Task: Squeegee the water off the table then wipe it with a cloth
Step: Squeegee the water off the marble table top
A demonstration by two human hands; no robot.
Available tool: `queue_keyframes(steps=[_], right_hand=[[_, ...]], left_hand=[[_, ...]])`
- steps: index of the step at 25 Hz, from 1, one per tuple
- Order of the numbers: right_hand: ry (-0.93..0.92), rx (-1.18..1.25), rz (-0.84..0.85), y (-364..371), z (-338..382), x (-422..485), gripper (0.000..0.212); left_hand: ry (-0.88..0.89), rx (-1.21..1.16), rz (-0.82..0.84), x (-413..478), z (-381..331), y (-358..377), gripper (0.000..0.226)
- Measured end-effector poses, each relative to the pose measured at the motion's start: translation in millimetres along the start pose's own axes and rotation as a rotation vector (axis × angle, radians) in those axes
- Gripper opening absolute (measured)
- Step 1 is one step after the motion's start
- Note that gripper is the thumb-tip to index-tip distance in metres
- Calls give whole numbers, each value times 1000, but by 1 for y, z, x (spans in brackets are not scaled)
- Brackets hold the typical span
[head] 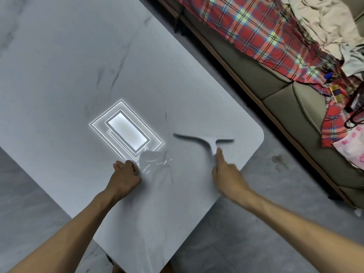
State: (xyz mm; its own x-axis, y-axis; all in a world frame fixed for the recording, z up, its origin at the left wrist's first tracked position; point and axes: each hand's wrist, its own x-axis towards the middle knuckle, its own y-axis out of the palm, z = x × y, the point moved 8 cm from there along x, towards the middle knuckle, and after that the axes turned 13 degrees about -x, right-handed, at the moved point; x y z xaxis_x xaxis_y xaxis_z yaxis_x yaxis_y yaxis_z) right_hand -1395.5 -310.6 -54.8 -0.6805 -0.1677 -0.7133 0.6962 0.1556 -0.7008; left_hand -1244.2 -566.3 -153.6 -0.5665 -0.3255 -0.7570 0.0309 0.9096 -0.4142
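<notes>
A pale marble-look table [78,66] fills the left and middle of the view. My right hand [226,172] grips the handle of a light grey squeegee [204,140], whose blade lies on the tabletop near the rounded right corner, blurred by motion. My left hand [126,174] is closed on the edge of a white cloth [151,157] that rests on the table just right of it. A patch of water [157,164] glints on the surface beside the cloth.
A ceiling lamp's reflection [127,129] shines on the tabletop. A grey sofa [285,103] runs along the right, covered with a red plaid blanket [256,30] and piled clothes [325,22]. Grey floor [256,223] surrounds the table's corner.
</notes>
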Motion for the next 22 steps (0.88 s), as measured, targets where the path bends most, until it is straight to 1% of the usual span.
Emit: queue_keyframes(steps=[2, 3, 5, 7, 9, 10, 14, 16, 18, 20, 22], right_hand=[[-44, -19, 99, 13, 6, -35, 63], [-44, -6, 101, 9, 3, -38, 60], [20, 44, -20, -19, -17, -14, 51], [176, 147, -156, -51, -44, 22, 48], [308, 327, -181, -60, -58, 40, 53], [336, 407, -168, -55, -56, 41, 57], [375, 524, -7, 7, -3, -2, 74], [383, 622, 94, 42, 29, -32, 75], [392, 740, 173, 61, 54, -62, 69], [345, 768, 178, 58, 69, -78, 64], [273, 701, 67, 37, 74, -70, 64]], left_hand=[[2, 5, -5, -1, 2, 0, 19], [14, 21, -9, -1, 3, -2, 19], [70, 45, -21, -5, 4, -4, 20], [145, 70, -52, -10, 3, -6, 19], [182, 82, -77, -17, 7, -9, 19], [181, 81, -77, -19, 12, -10, 19], [162, 98, -60, -30, 33, -18, 22], [141, 78, -55, -36, 40, -23, 22], [111, 48, -51, -43, 47, -29, 23], [86, 30, -55, -49, 57, -38, 23], [57, 12, -79, -54, 73, -50, 23]])
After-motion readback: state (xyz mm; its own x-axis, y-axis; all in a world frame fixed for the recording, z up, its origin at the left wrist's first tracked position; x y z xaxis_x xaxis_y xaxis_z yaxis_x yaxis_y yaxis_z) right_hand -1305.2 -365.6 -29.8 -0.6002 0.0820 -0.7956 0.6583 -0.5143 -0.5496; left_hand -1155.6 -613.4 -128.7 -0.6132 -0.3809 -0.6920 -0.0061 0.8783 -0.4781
